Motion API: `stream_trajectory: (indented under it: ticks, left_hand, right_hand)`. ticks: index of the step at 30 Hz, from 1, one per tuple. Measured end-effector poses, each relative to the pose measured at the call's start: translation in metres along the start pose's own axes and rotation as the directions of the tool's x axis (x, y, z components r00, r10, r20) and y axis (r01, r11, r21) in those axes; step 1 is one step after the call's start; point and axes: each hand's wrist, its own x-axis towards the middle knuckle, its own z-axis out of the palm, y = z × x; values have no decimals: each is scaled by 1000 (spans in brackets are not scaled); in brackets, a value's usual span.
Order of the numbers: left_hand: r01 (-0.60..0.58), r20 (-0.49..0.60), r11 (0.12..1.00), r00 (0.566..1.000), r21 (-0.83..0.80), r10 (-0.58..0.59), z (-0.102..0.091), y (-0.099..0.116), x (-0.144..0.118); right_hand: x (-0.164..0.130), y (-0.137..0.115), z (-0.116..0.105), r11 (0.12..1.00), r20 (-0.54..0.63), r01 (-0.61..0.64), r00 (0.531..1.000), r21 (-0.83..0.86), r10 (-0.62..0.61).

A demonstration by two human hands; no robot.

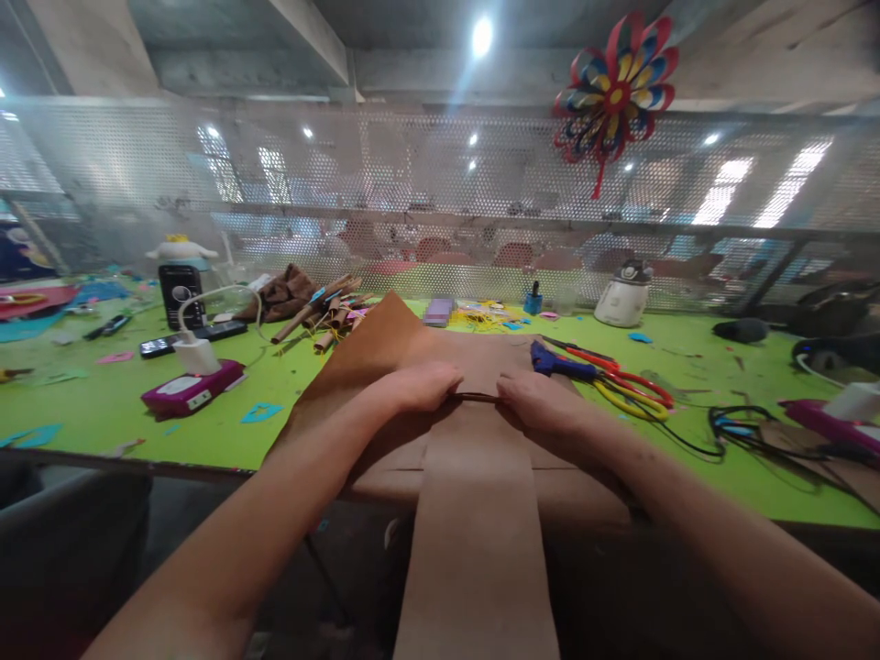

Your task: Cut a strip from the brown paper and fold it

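"Dead ctr, low in view: what've we got?"

"Brown paper strip [478, 532]. Runs from btwn the hands twd the wearer, past the near edge of the green table [226, 435]."

"Grip?"

"Both hands pinching it. L hand [430, 387] has one corner of the far end, R hand [533, 399] the other, fingers curled in. Dark edge there, rolled or folded, can't tell which."

"Under it?"

"Bigger brown sheet [385, 339], on the table; far L corner sticks up."

"R side?"

"Blue glue gun [560, 365] just past the R hand, w/ red- & yellow-handled tools [597, 359] right beside it."

"L side?"

"Purple power strip [165, 394] w/ white charger [195, 354] plugged in, well apart from the L hand. Farther back, brown paper tubes [294, 325], piled."

"Bkgd?"

"White bottle [622, 298] R of ctr, nr the table's far edge. Mesh screen [330, 183] behind. Multicolor flower-shaped ornament [617, 96] up high, R."
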Motion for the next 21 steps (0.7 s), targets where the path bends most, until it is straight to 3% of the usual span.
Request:
stream_trajectory:
  ticks: [4,9,15,21]
  left_hand:
    - [15,-6,1000,1000,18,-15,2,-2,2]
    - [98,-1,995,995,-5,-98,3,-7,4]
    - [13,-94,999,995,-45,-17,0,-10,-2]
    - [73,-124,997,989,-26,-76,11,-14,3]
  right_hand:
    - [0,-2,2,999,8,-13,1000,-35,13]
    - [2,1,4,995,-6,-92,996,45,93]
    - [11,10,15,997,-43,-70,997,24,71]
    - [18,17,23,994,-72,-108,991,34,110]
